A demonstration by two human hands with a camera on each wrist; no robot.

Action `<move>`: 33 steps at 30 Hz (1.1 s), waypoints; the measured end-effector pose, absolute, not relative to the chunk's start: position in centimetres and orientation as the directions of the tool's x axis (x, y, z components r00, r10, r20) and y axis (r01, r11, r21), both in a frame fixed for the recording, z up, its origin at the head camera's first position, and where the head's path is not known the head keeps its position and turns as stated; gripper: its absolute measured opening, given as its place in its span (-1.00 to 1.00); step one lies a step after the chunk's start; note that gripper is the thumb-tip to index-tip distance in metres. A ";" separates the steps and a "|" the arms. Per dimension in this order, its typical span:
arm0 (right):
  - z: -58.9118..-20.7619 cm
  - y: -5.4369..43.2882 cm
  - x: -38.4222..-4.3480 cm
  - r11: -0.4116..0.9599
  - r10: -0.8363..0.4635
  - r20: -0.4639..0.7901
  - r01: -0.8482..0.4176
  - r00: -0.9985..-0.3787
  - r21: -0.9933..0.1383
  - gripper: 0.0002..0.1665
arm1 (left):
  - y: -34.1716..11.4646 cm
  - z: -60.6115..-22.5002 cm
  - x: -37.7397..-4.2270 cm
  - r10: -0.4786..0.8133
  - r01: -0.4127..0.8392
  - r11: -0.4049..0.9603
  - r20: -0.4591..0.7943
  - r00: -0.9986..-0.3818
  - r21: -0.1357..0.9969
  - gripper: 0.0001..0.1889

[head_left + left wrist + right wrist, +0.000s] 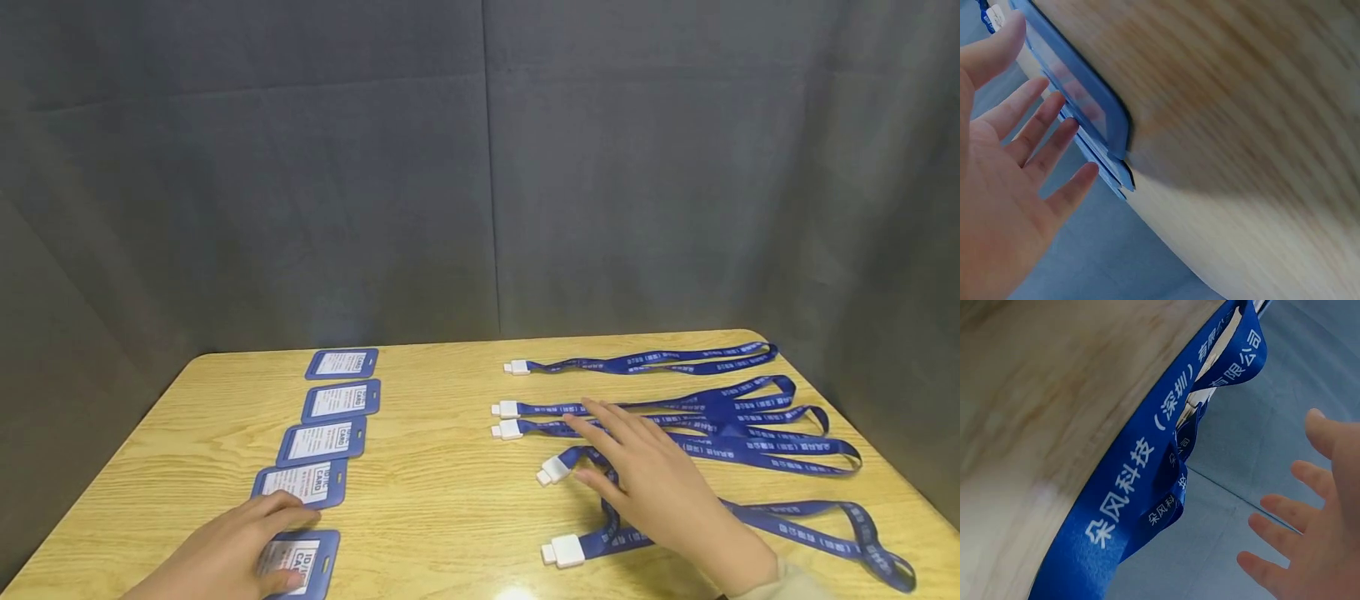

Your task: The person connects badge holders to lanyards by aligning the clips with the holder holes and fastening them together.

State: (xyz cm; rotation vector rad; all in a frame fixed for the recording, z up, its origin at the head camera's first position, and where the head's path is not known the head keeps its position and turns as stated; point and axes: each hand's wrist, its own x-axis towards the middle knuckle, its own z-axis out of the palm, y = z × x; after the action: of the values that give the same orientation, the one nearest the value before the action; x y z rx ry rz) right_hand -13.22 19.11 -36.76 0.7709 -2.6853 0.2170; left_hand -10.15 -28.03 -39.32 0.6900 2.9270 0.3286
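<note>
My left hand point(232, 546) is over the nearest blue ID card holder point(322, 560) at the table's front left. Its thumb overlaps the printed card in the head view, while its fingertips lie near the gap before the second card holder point(334, 487). Relaxed, spread fingers show beside the holder in the left wrist view. My right hand point(656, 479) hovers over the blue lanyards with fingers extended, gripping nothing. Under it, it partly hides the nearest lanyard point(802, 533) and another with a tilted white clip point(555, 470). A printed blue strap point(1129, 469) fills much of the right wrist view.
Several more blue card holders point(341, 400) run in a column toward the back left. Further lanyards point(645, 363) lie behind the right hand, white clips pointing left. Bare wood table point(435, 467) separates the two groups. A dark grey curtain point(375, 208) hangs behind.
</note>
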 end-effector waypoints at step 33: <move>-37.0 18.4 -13.1 0.806 -0.523 0.419 -0.590 -0.742 -0.038 -0.56 | -24.9 -39.5 -10.2 0.534 0.512 0.806 0.007 -0.845 0.298 -0.52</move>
State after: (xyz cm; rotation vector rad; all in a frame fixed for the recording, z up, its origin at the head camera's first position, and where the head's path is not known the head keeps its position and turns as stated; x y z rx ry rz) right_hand -13.07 18.45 -37.02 0.8382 -2.6006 0.2366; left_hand -10.22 -24.86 -39.50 0.8448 2.9119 0.4467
